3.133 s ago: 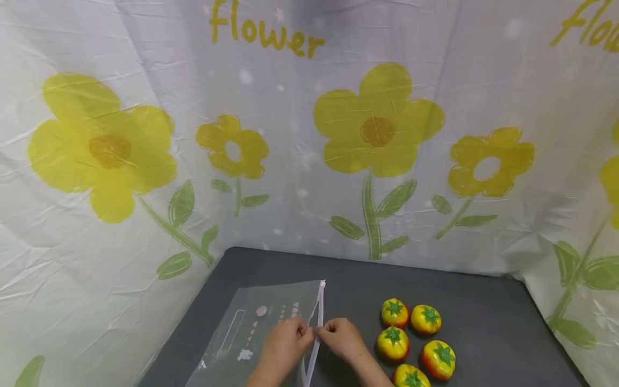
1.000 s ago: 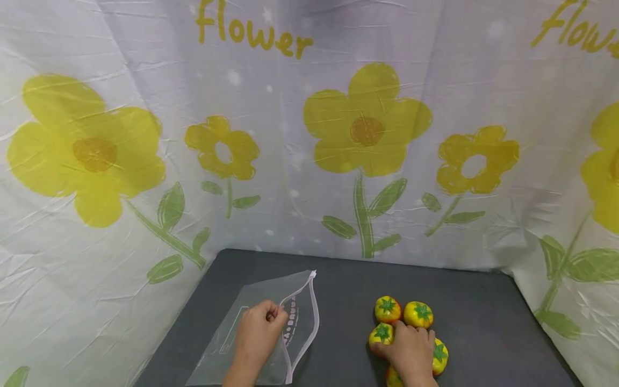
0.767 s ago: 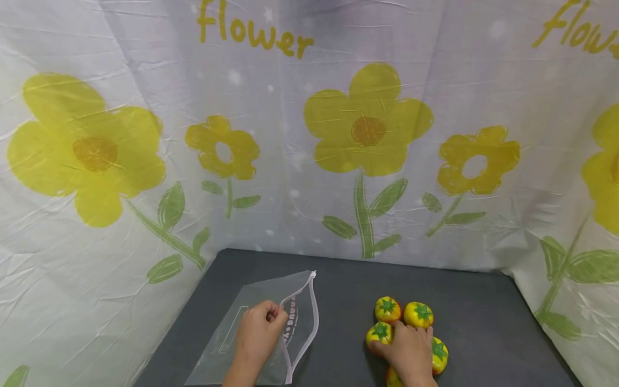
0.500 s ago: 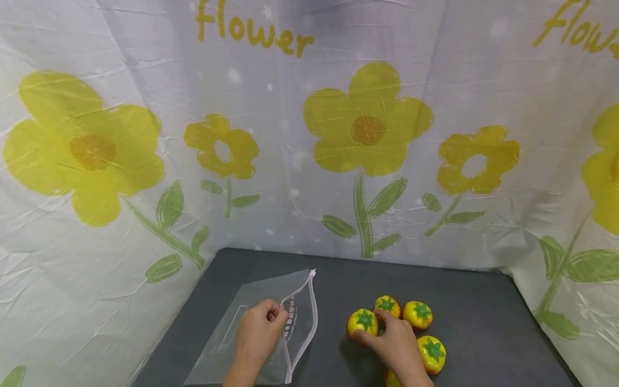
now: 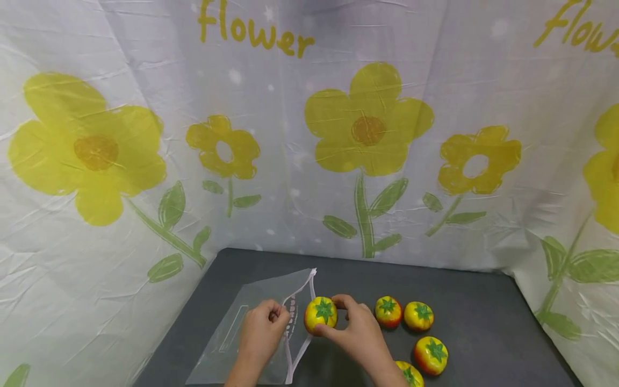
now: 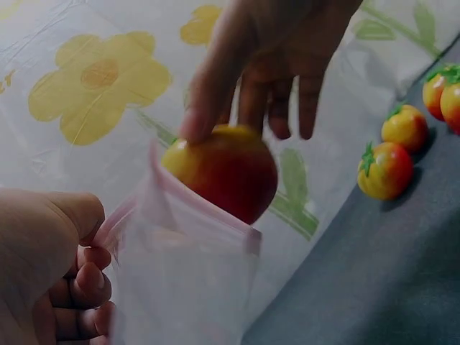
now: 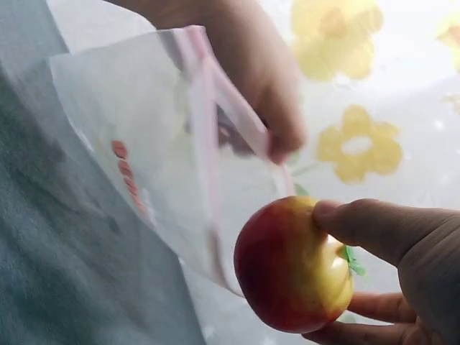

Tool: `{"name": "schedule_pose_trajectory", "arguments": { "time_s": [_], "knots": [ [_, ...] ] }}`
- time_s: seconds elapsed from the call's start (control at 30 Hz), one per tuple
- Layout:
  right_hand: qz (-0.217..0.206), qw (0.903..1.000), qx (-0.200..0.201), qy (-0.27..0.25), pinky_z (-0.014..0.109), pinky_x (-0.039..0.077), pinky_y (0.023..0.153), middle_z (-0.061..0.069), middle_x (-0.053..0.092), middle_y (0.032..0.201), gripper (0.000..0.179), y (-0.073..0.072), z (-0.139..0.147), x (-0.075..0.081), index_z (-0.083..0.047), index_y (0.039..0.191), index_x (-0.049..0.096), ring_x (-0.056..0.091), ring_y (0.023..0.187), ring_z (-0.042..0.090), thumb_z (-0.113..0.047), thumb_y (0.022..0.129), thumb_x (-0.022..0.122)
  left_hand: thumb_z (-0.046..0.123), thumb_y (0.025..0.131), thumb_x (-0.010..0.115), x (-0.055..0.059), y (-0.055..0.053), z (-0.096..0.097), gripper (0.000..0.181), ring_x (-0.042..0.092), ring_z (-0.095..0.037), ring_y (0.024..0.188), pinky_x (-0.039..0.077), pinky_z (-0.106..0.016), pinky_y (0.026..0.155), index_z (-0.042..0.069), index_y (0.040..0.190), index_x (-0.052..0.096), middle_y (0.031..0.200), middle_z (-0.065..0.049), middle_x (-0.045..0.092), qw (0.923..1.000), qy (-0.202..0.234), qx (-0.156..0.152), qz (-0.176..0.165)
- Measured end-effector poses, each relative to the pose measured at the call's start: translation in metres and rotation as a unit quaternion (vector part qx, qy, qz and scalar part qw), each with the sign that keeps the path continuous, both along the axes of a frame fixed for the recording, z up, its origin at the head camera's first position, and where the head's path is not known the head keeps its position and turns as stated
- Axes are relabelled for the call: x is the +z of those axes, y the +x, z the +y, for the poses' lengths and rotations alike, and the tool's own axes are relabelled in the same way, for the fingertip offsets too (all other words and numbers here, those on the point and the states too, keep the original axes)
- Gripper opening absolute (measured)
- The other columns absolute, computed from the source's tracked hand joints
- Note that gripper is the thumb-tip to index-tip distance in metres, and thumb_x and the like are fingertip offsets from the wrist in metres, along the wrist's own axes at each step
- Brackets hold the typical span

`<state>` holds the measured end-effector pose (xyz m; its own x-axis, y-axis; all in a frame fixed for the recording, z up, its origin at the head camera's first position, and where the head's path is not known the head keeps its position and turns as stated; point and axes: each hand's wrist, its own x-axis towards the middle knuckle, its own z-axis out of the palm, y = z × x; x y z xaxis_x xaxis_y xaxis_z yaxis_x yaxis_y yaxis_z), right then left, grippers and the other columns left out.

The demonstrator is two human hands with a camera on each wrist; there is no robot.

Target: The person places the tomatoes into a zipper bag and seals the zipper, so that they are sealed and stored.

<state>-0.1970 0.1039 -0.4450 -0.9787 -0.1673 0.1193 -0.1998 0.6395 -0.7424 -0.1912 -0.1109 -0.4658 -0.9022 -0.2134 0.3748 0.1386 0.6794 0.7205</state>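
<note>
My left hand (image 5: 260,329) pinches one lip of the clear zip bag (image 5: 227,336), whose pale pink-edged mouth gapes to the right. In my right hand (image 5: 360,334), a yellow-and-red toy tomato (image 5: 319,317) with a green leafy top is held between thumb and fingers. The tomato is right at the bag's mouth, overlapping the zip edge in the head view. From the left wrist, the held tomato (image 6: 233,176) shows just above the pink rim (image 6: 208,212). The right wrist view has the thumb (image 7: 359,223) pressed on its top side.
Several more toy tomatoes stand on the dark table (image 5: 474,322) at the right, two at the back (image 5: 388,312) and others nearer me (image 5: 430,356). A white cloth (image 5: 290,215) printed with yellow flowers hangs behind the table.
The right hand has let go of the bag, taken a tomato from the group, and carried it left to the bag's mouth. The bag's mouth has been spread; the left hand still pinches its lip.
</note>
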Motion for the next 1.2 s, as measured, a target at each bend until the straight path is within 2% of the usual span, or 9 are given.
{"name": "schedule_pose_trajectory", "arguments": {
  "time_s": [0.1, 0.27, 0.4, 0.57, 0.67, 0.8, 0.93, 1.1, 1.2],
  "knots": [
    [0.023, 0.9996, 0.013, 0.012, 0.042, 0.049, 0.077, 0.005, 0.070, 0.119, 0.066, 0.000, -0.010, -0.002, -0.010, 0.124, 0.065, 0.056, 0.093, 0.022, -0.050, 0.076, 0.087, 0.010, 0.084, 0.069, 0.001, 0.001, 0.001, 0.022, 0.041, -0.007, 0.051, 0.034, -0.024, 0.048, 0.017, 0.066, 0.058, 0.058, 0.010, 0.047, 0.9999, 0.013, -0.006, -0.002],
    [0.074, 0.9960, 0.022, 0.046, 0.036, 0.047, 0.073, -0.003, 0.070, 0.110, 0.065, -0.003, -0.023, -0.006, -0.013, 0.123, 0.068, 0.052, 0.087, 0.015, -0.053, 0.075, 0.087, 0.009, 0.085, 0.070, 0.002, 0.000, 0.003, 0.025, 0.038, -0.005, 0.049, 0.032, -0.022, 0.047, 0.016, 0.065, 0.057, 0.056, 0.010, 0.045, 0.9992, 0.036, -0.016, 0.008],
    [0.107, 0.9918, 0.029, 0.064, 0.032, 0.045, 0.069, -0.005, 0.071, 0.106, 0.064, -0.006, -0.029, -0.009, -0.011, 0.123, 0.069, 0.048, 0.081, 0.012, -0.050, 0.075, 0.088, 0.009, 0.086, 0.070, 0.004, -0.001, 0.004, 0.025, 0.038, -0.005, 0.048, 0.032, -0.022, 0.046, 0.016, 0.065, 0.058, 0.056, 0.010, 0.044, 0.9988, 0.045, -0.011, 0.013],
    [0.149, 0.9848, 0.027, 0.085, 0.034, 0.049, 0.072, 0.000, 0.074, 0.108, 0.056, -0.007, -0.031, -0.015, -0.010, 0.120, 0.071, 0.054, 0.083, 0.015, -0.039, 0.076, 0.090, 0.008, 0.086, 0.068, 0.003, -0.002, 0.004, 0.025, 0.038, -0.005, 0.049, 0.031, -0.022, 0.046, 0.016, 0.064, 0.058, 0.056, 0.010, 0.044, 0.9982, 0.057, -0.003, 0.020],
    [0.155, 0.9838, 0.021, 0.088, 0.037, 0.052, 0.077, 0.003, 0.074, 0.112, 0.053, -0.005, -0.030, -0.017, -0.009, 0.120, 0.071, 0.058, 0.088, 0.018, -0.036, 0.078, 0.089, 0.008, 0.086, 0.067, -0.001, -0.001, 0.003, 0.025, 0.038, -0.004, 0.049, 0.031, -0.023, 0.046, 0.016, 0.064, 0.058, 0.056, 0.010, 0.044, 0.9974, 0.062, -0.001, 0.036],
    [0.154, 0.9849, -0.003, 0.079, 0.040, 0.053, 0.081, 0.002, 0.072, 0.113, 0.049, -0.003, -0.026, -0.021, -0.011, 0.121, 0.071, 0.059, 0.093, 0.019, -0.040, 0.083, 0.084, 0.008, 0.086, 0.067, -0.004, -0.002, 0.002, 0.025, 0.039, -0.005, 0.050, 0.032, -0.023, 0.046, 0.016, 0.064, 0.058, 0.056, 0.011, 0.045, 0.9970, 0.067, 0.011, 0.036],
    [0.162, 0.9835, -0.037, 0.070, 0.043, 0.052, 0.084, 0.002, 0.071, 0.112, 0.041, -0.007, -0.016, -0.025, -0.012, 0.118, 0.071, 0.061, 0.095, 0.020, -0.040, 0.088, 0.080, 0.009, 0.087, 0.067, -0.004, -0.002, 0.002, 0.025, 0.040, -0.007, 0.050, 0.033, -0.024, 0.046, 0.016, 0.064, 0.059, 0.055, 0.010, 0.045, 0.9969, 0.069, 0.022, 0.029],
    [0.165, 0.9795, -0.090, 0.072, 0.048, 0.051, 0.086, 0.007, 0.070, 0.107, 0.035, -0.024, 0.010, -0.036, -0.008, 0.114, 0.072, 0.064, 0.095, 0.027, -0.031, 0.089, 0.080, 0.008, 0.086, 0.067, -0.003, -0.003, 0.002, 0.025, 0.040, -0.007, 0.050, 0.032, -0.024, 0.046, 0.016, 0.064, 0.059, 0.055, 0.010, 0.045, 0.9967, 0.071, 0.026, 0.030],
    [0.133, 0.9785, -0.120, 0.102, 0.052, 0.050, 0.088, 0.013, 0.069, 0.110, 0.037, -0.036, 0.029, -0.042, -0.005, 0.117, 0.071, 0.062, 0.097, 0.033, -0.028, 0.089, 0.080, 0.008, 0.087, 0.067, -0.002, -0.002, 0.002, 0.025, 0.040, -0.007, 0.050, 0.032, -0.024, 0.045, 0.016, 0.064, 0.059, 0.056, 0.009, 0.045, 0.9967, 0.073, 0.026, 0.026]
  ]
}}
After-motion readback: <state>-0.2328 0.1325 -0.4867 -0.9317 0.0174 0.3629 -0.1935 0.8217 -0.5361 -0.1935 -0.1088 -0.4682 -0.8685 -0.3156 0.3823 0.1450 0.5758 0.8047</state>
